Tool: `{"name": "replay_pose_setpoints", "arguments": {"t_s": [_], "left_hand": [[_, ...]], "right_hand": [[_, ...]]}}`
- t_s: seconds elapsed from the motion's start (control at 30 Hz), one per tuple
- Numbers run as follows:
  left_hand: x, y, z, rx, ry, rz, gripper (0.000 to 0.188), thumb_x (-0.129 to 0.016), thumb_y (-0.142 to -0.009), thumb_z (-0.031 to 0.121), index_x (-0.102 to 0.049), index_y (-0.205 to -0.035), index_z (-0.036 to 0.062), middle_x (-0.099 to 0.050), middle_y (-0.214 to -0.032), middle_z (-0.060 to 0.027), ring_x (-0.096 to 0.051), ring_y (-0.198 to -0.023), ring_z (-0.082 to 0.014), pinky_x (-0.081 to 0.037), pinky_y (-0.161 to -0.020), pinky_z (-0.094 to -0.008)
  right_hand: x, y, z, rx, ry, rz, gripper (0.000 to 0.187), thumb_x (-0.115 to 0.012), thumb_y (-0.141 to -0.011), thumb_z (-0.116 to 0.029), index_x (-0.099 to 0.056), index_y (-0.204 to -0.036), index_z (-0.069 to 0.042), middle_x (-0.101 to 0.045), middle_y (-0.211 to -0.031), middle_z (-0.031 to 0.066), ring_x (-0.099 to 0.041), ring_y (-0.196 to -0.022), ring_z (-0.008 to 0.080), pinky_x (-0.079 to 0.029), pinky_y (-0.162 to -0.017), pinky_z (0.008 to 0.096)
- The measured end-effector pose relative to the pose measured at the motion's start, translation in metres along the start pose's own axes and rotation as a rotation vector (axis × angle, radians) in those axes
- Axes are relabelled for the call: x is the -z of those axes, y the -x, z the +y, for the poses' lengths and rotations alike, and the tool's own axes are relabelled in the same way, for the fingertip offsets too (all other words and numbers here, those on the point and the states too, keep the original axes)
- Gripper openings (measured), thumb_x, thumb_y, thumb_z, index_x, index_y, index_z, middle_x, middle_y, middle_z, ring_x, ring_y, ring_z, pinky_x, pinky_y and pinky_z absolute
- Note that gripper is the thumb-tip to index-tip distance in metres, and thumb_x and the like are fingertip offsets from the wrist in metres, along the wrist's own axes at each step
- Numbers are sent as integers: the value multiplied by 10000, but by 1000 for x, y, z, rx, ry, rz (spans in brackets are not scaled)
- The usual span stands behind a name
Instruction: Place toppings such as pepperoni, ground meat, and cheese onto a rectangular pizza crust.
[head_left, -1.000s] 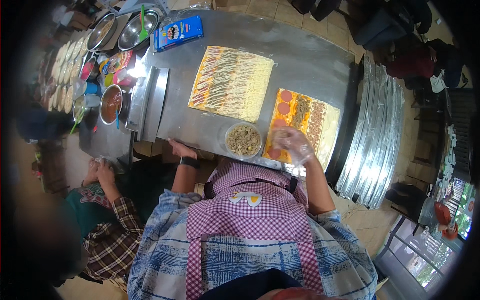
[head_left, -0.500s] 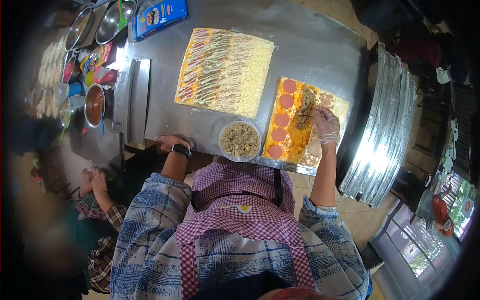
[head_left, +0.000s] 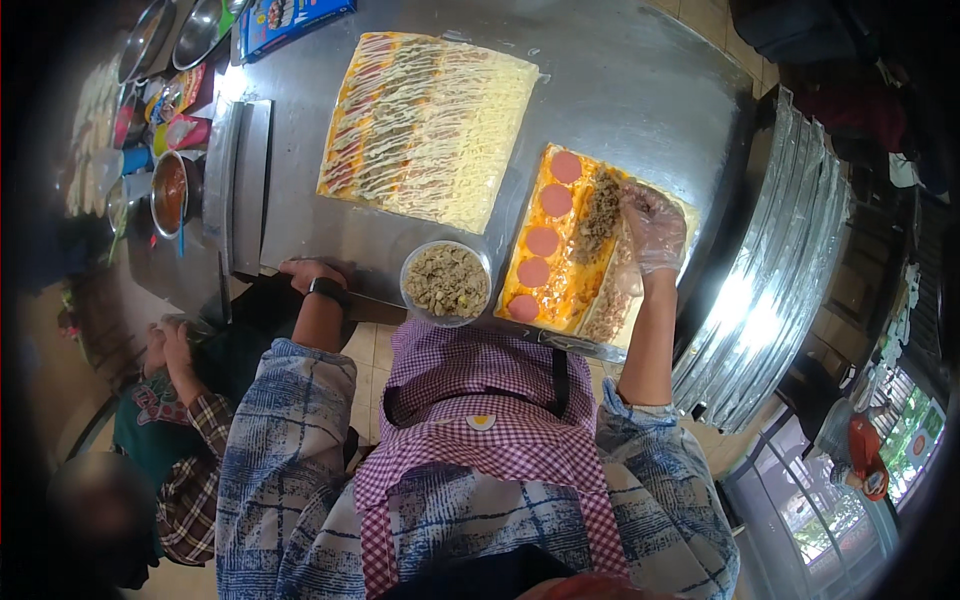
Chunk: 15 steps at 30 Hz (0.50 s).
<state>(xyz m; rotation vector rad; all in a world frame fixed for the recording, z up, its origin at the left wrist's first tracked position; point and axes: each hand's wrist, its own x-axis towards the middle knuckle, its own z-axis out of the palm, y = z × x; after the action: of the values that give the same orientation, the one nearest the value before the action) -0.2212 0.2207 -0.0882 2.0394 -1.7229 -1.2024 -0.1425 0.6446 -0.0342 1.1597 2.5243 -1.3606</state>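
My right hand [head_left: 652, 230], in a clear plastic glove, has its fingers bunched at the strip of crumbled cooked meat [head_left: 599, 215]. That strip lies on a rectangular dough sheet [head_left: 560, 297] spread with orange sauce. Sausage slices [head_left: 542, 241] run down its left side, and a band of pale chopped filling [head_left: 607, 312] lies to the right, partly under my hand. My left hand [head_left: 313, 274], bare with a dark watch, rests open at the table's near edge. Between my hands stands a round tub [head_left: 446, 282] of the crumbled meat.
A larger topped sheet [head_left: 428, 130] with drizzled cream lies on the metal table [head_left: 610, 80]. To the right are foil-like wrapped trays [head_left: 765, 270]. A sauce bowl [head_left: 172, 190] and blue box [head_left: 290, 22] stand left. Another person's hands [head_left: 170, 345] are at lower left.
The view has shifted, so the table things sit further left. My right hand stays over the small sheet, and the meat strip looks much the same. My left hand remains at the table edge.
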Motion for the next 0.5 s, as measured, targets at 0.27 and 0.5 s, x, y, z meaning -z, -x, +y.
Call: {"name": "replay_pose_setpoints", "arguments": {"t_s": [0.27,0.5], "left_hand": [[1,3,0,18,0,8,744,-202,-886,534,-454,-1165,-109,-511,-1176,-215,-518,-1039,-344,-386,-919,-385],[4,15,4,-29,-13,-1,740,-206,-889,531,-458,-1154,-112,-520,-1152,-224,-529,-1019,-345,-415,-886,-386]], "right_hand": [[-2,-5,-30,163,352,-82,265,-545,-750,-202,-653,-973,-106,-617,-963,135,-590,-867,275,-454,-802,336],[-24,-2,-13,324,547,-77,227,-544,-756,-185,-634,-930,-68,-601,-984,141,-567,-898,302,-449,-811,369]]}}
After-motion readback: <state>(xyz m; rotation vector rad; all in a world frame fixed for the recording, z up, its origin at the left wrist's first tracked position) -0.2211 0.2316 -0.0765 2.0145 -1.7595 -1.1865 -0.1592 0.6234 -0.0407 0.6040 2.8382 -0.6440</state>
